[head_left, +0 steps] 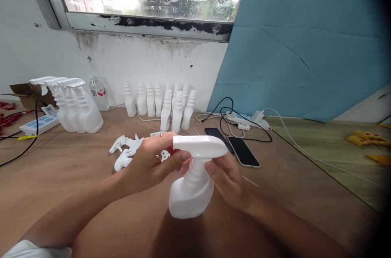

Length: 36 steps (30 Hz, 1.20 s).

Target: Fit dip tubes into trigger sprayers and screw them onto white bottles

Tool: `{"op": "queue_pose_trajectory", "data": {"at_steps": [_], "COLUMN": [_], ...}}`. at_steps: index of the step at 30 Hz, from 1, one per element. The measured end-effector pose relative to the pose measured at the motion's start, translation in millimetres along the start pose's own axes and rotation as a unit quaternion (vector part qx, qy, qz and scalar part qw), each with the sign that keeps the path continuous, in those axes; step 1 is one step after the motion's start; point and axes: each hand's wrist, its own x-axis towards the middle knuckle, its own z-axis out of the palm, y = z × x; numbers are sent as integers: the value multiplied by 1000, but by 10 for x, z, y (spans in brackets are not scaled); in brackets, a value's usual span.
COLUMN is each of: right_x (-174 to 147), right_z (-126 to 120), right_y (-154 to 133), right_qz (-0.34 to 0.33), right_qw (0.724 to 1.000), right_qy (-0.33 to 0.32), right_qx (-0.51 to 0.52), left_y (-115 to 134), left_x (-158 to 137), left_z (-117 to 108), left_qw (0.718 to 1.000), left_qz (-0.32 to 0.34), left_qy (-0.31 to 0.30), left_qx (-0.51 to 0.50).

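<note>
A white spray bottle (192, 193) with its trigger head (200, 146) on top stands slightly tilted in front of me, between both hands. My left hand (160, 158) is closed on the front part of the trigger head, thumb underneath near the trigger. The fingers of my right hand (227, 176) close round the bottle's neck, just below the rear of the head. Left of my left hand lie several loose white trigger heads (124, 154) on the brown table. Part of a small white piece (165, 155) shows behind my left hand.
Several open-necked white bottles (150, 101) stand along the wall. At the left are several spray bottles with heads (80, 107), a water bottle (98, 93) and a power strip (41, 123). Phones (243, 151), cables and another power strip (247, 119) lie at the right.
</note>
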Motion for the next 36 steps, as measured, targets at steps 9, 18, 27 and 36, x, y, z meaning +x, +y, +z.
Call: {"op": "queue_pose_trajectory", "data": {"at_steps": [9, 18, 27, 36], "right_x": [-27, -40, -31, -57], "right_z": [9, 38, 113, 60], "right_y": [-24, -128, -80, -88], "right_qz": [-2, 11, 33, 17], "right_qw": [999, 994, 997, 995], "right_qy": [-1, -14, 23, -37], "right_qx": [-51, -105, -70, -95], "left_y": [33, 73, 83, 124], "left_x": [-48, -26, -37, -26], "left_z": [10, -48, -76, -79], "left_qw": [998, 999, 999, 997], "left_qz": [6, -7, 21, -11], "left_qy": [27, -5, -35, -49], "left_qx": [-56, -32, -26, -62]}}
